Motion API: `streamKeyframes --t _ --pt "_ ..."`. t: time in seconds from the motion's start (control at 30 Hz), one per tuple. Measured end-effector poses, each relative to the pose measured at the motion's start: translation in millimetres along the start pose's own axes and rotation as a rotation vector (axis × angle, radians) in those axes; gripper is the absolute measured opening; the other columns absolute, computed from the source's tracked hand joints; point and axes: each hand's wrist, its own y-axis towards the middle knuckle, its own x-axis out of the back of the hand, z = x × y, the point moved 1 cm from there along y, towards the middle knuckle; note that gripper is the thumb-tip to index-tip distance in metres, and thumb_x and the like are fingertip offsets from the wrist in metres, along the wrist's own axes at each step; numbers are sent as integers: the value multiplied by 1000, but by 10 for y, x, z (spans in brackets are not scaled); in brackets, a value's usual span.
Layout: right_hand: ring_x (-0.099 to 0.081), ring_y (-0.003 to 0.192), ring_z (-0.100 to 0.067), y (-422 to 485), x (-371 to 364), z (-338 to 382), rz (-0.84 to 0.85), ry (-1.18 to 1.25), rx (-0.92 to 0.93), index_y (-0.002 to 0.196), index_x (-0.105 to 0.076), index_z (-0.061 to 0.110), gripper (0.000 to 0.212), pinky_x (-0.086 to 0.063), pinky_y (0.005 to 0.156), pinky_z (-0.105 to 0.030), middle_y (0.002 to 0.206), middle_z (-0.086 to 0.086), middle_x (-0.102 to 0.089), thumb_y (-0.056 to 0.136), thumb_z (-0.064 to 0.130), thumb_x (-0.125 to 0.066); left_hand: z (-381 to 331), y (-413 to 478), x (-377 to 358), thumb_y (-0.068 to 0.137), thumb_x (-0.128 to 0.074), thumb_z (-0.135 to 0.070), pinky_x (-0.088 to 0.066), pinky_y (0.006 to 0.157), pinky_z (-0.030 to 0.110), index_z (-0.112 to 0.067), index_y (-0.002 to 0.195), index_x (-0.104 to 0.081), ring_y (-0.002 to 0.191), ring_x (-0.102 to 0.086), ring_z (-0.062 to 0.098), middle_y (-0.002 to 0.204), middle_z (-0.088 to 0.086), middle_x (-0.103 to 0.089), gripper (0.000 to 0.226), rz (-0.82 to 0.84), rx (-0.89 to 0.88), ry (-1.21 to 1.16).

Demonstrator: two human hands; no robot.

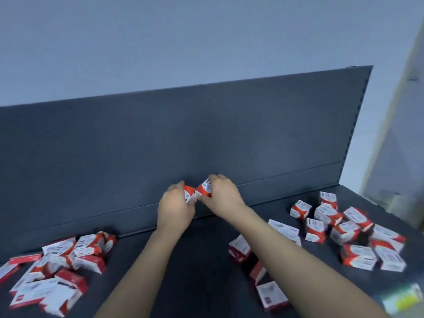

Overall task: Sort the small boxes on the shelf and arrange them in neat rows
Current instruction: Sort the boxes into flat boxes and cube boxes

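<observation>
Left hand (175, 207) grips one small red-and-white box (188, 193), fingers curled round it. Right hand (223, 195) grips a second box (204, 188) the same way. The two boxes touch corner to corner, both tilted, at the rear of the shelf (202, 260), just in front of the back panel (160, 138); cannot tell whether they rest on the shelf. Box contents not visible. Loose stock: left heap (57, 262) at front left, boxes lying over one another at all angles. Right heap (348, 230) toward the right rear, likewise jumbled, some upright, some on their sides. A small group (241, 247) lies under and beside the right forearm. Between the heaps the middle of the shelf is open, as is the strip along the back panel on either side of the hands. A slotted upright (358, 115) closes the panel at its right edge. Shelf and panel are matte dark grey; pale grey-blue wall (160, 42) above. A blurred yellow-green label (403, 299) sits at front right, unreadable.
</observation>
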Motion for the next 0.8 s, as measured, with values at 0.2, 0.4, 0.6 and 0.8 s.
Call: streamKeyframes --t 0.2,0.4,0.6,0.8 --pt "-54 107 -28 -228 766 -1225 -2 -67 -74 113 -52 3 46 -44 83 -32 117 -13 -55 84 36 -64 -1234 -135 -704 85 -65 -22 -45 77 34 -7 110 -55 99 -58 27 108 9 -61 31 84 -31 -48" --pt "-56 104 -28 -408 1215 -2203 17 -116 -182 108 -53 2 43 -43 80 -31 113 -13 -57 85 37 -63 -2096 -305 -1222 89 -62 -25 -41 102 32 -10 136 -44 125 -49 23 136 6 -52 53 204 -45 -64" --pt "-55 101 -28 -460 1305 -2698 57 -111 -272 101 -54 3 39 -43 75 -31 109 -14 -57 83 36 -65 -2373 -410 -1609 89 -60 -26 -46 90 30 -8 124 -53 113 -57 22 124 7 -58 39 342 -43 39" --pt "-53 107 -27 -450 1263 -2803 162 -132 -267 111 -54 4 44 -44 82 -32 115 -13 -57 82 34 -67 -2394 -419 -1838 88 -58 -24 -43 65 27 -9 93 -57 84 -60 19 98 7 -64 16 469 -3 128"
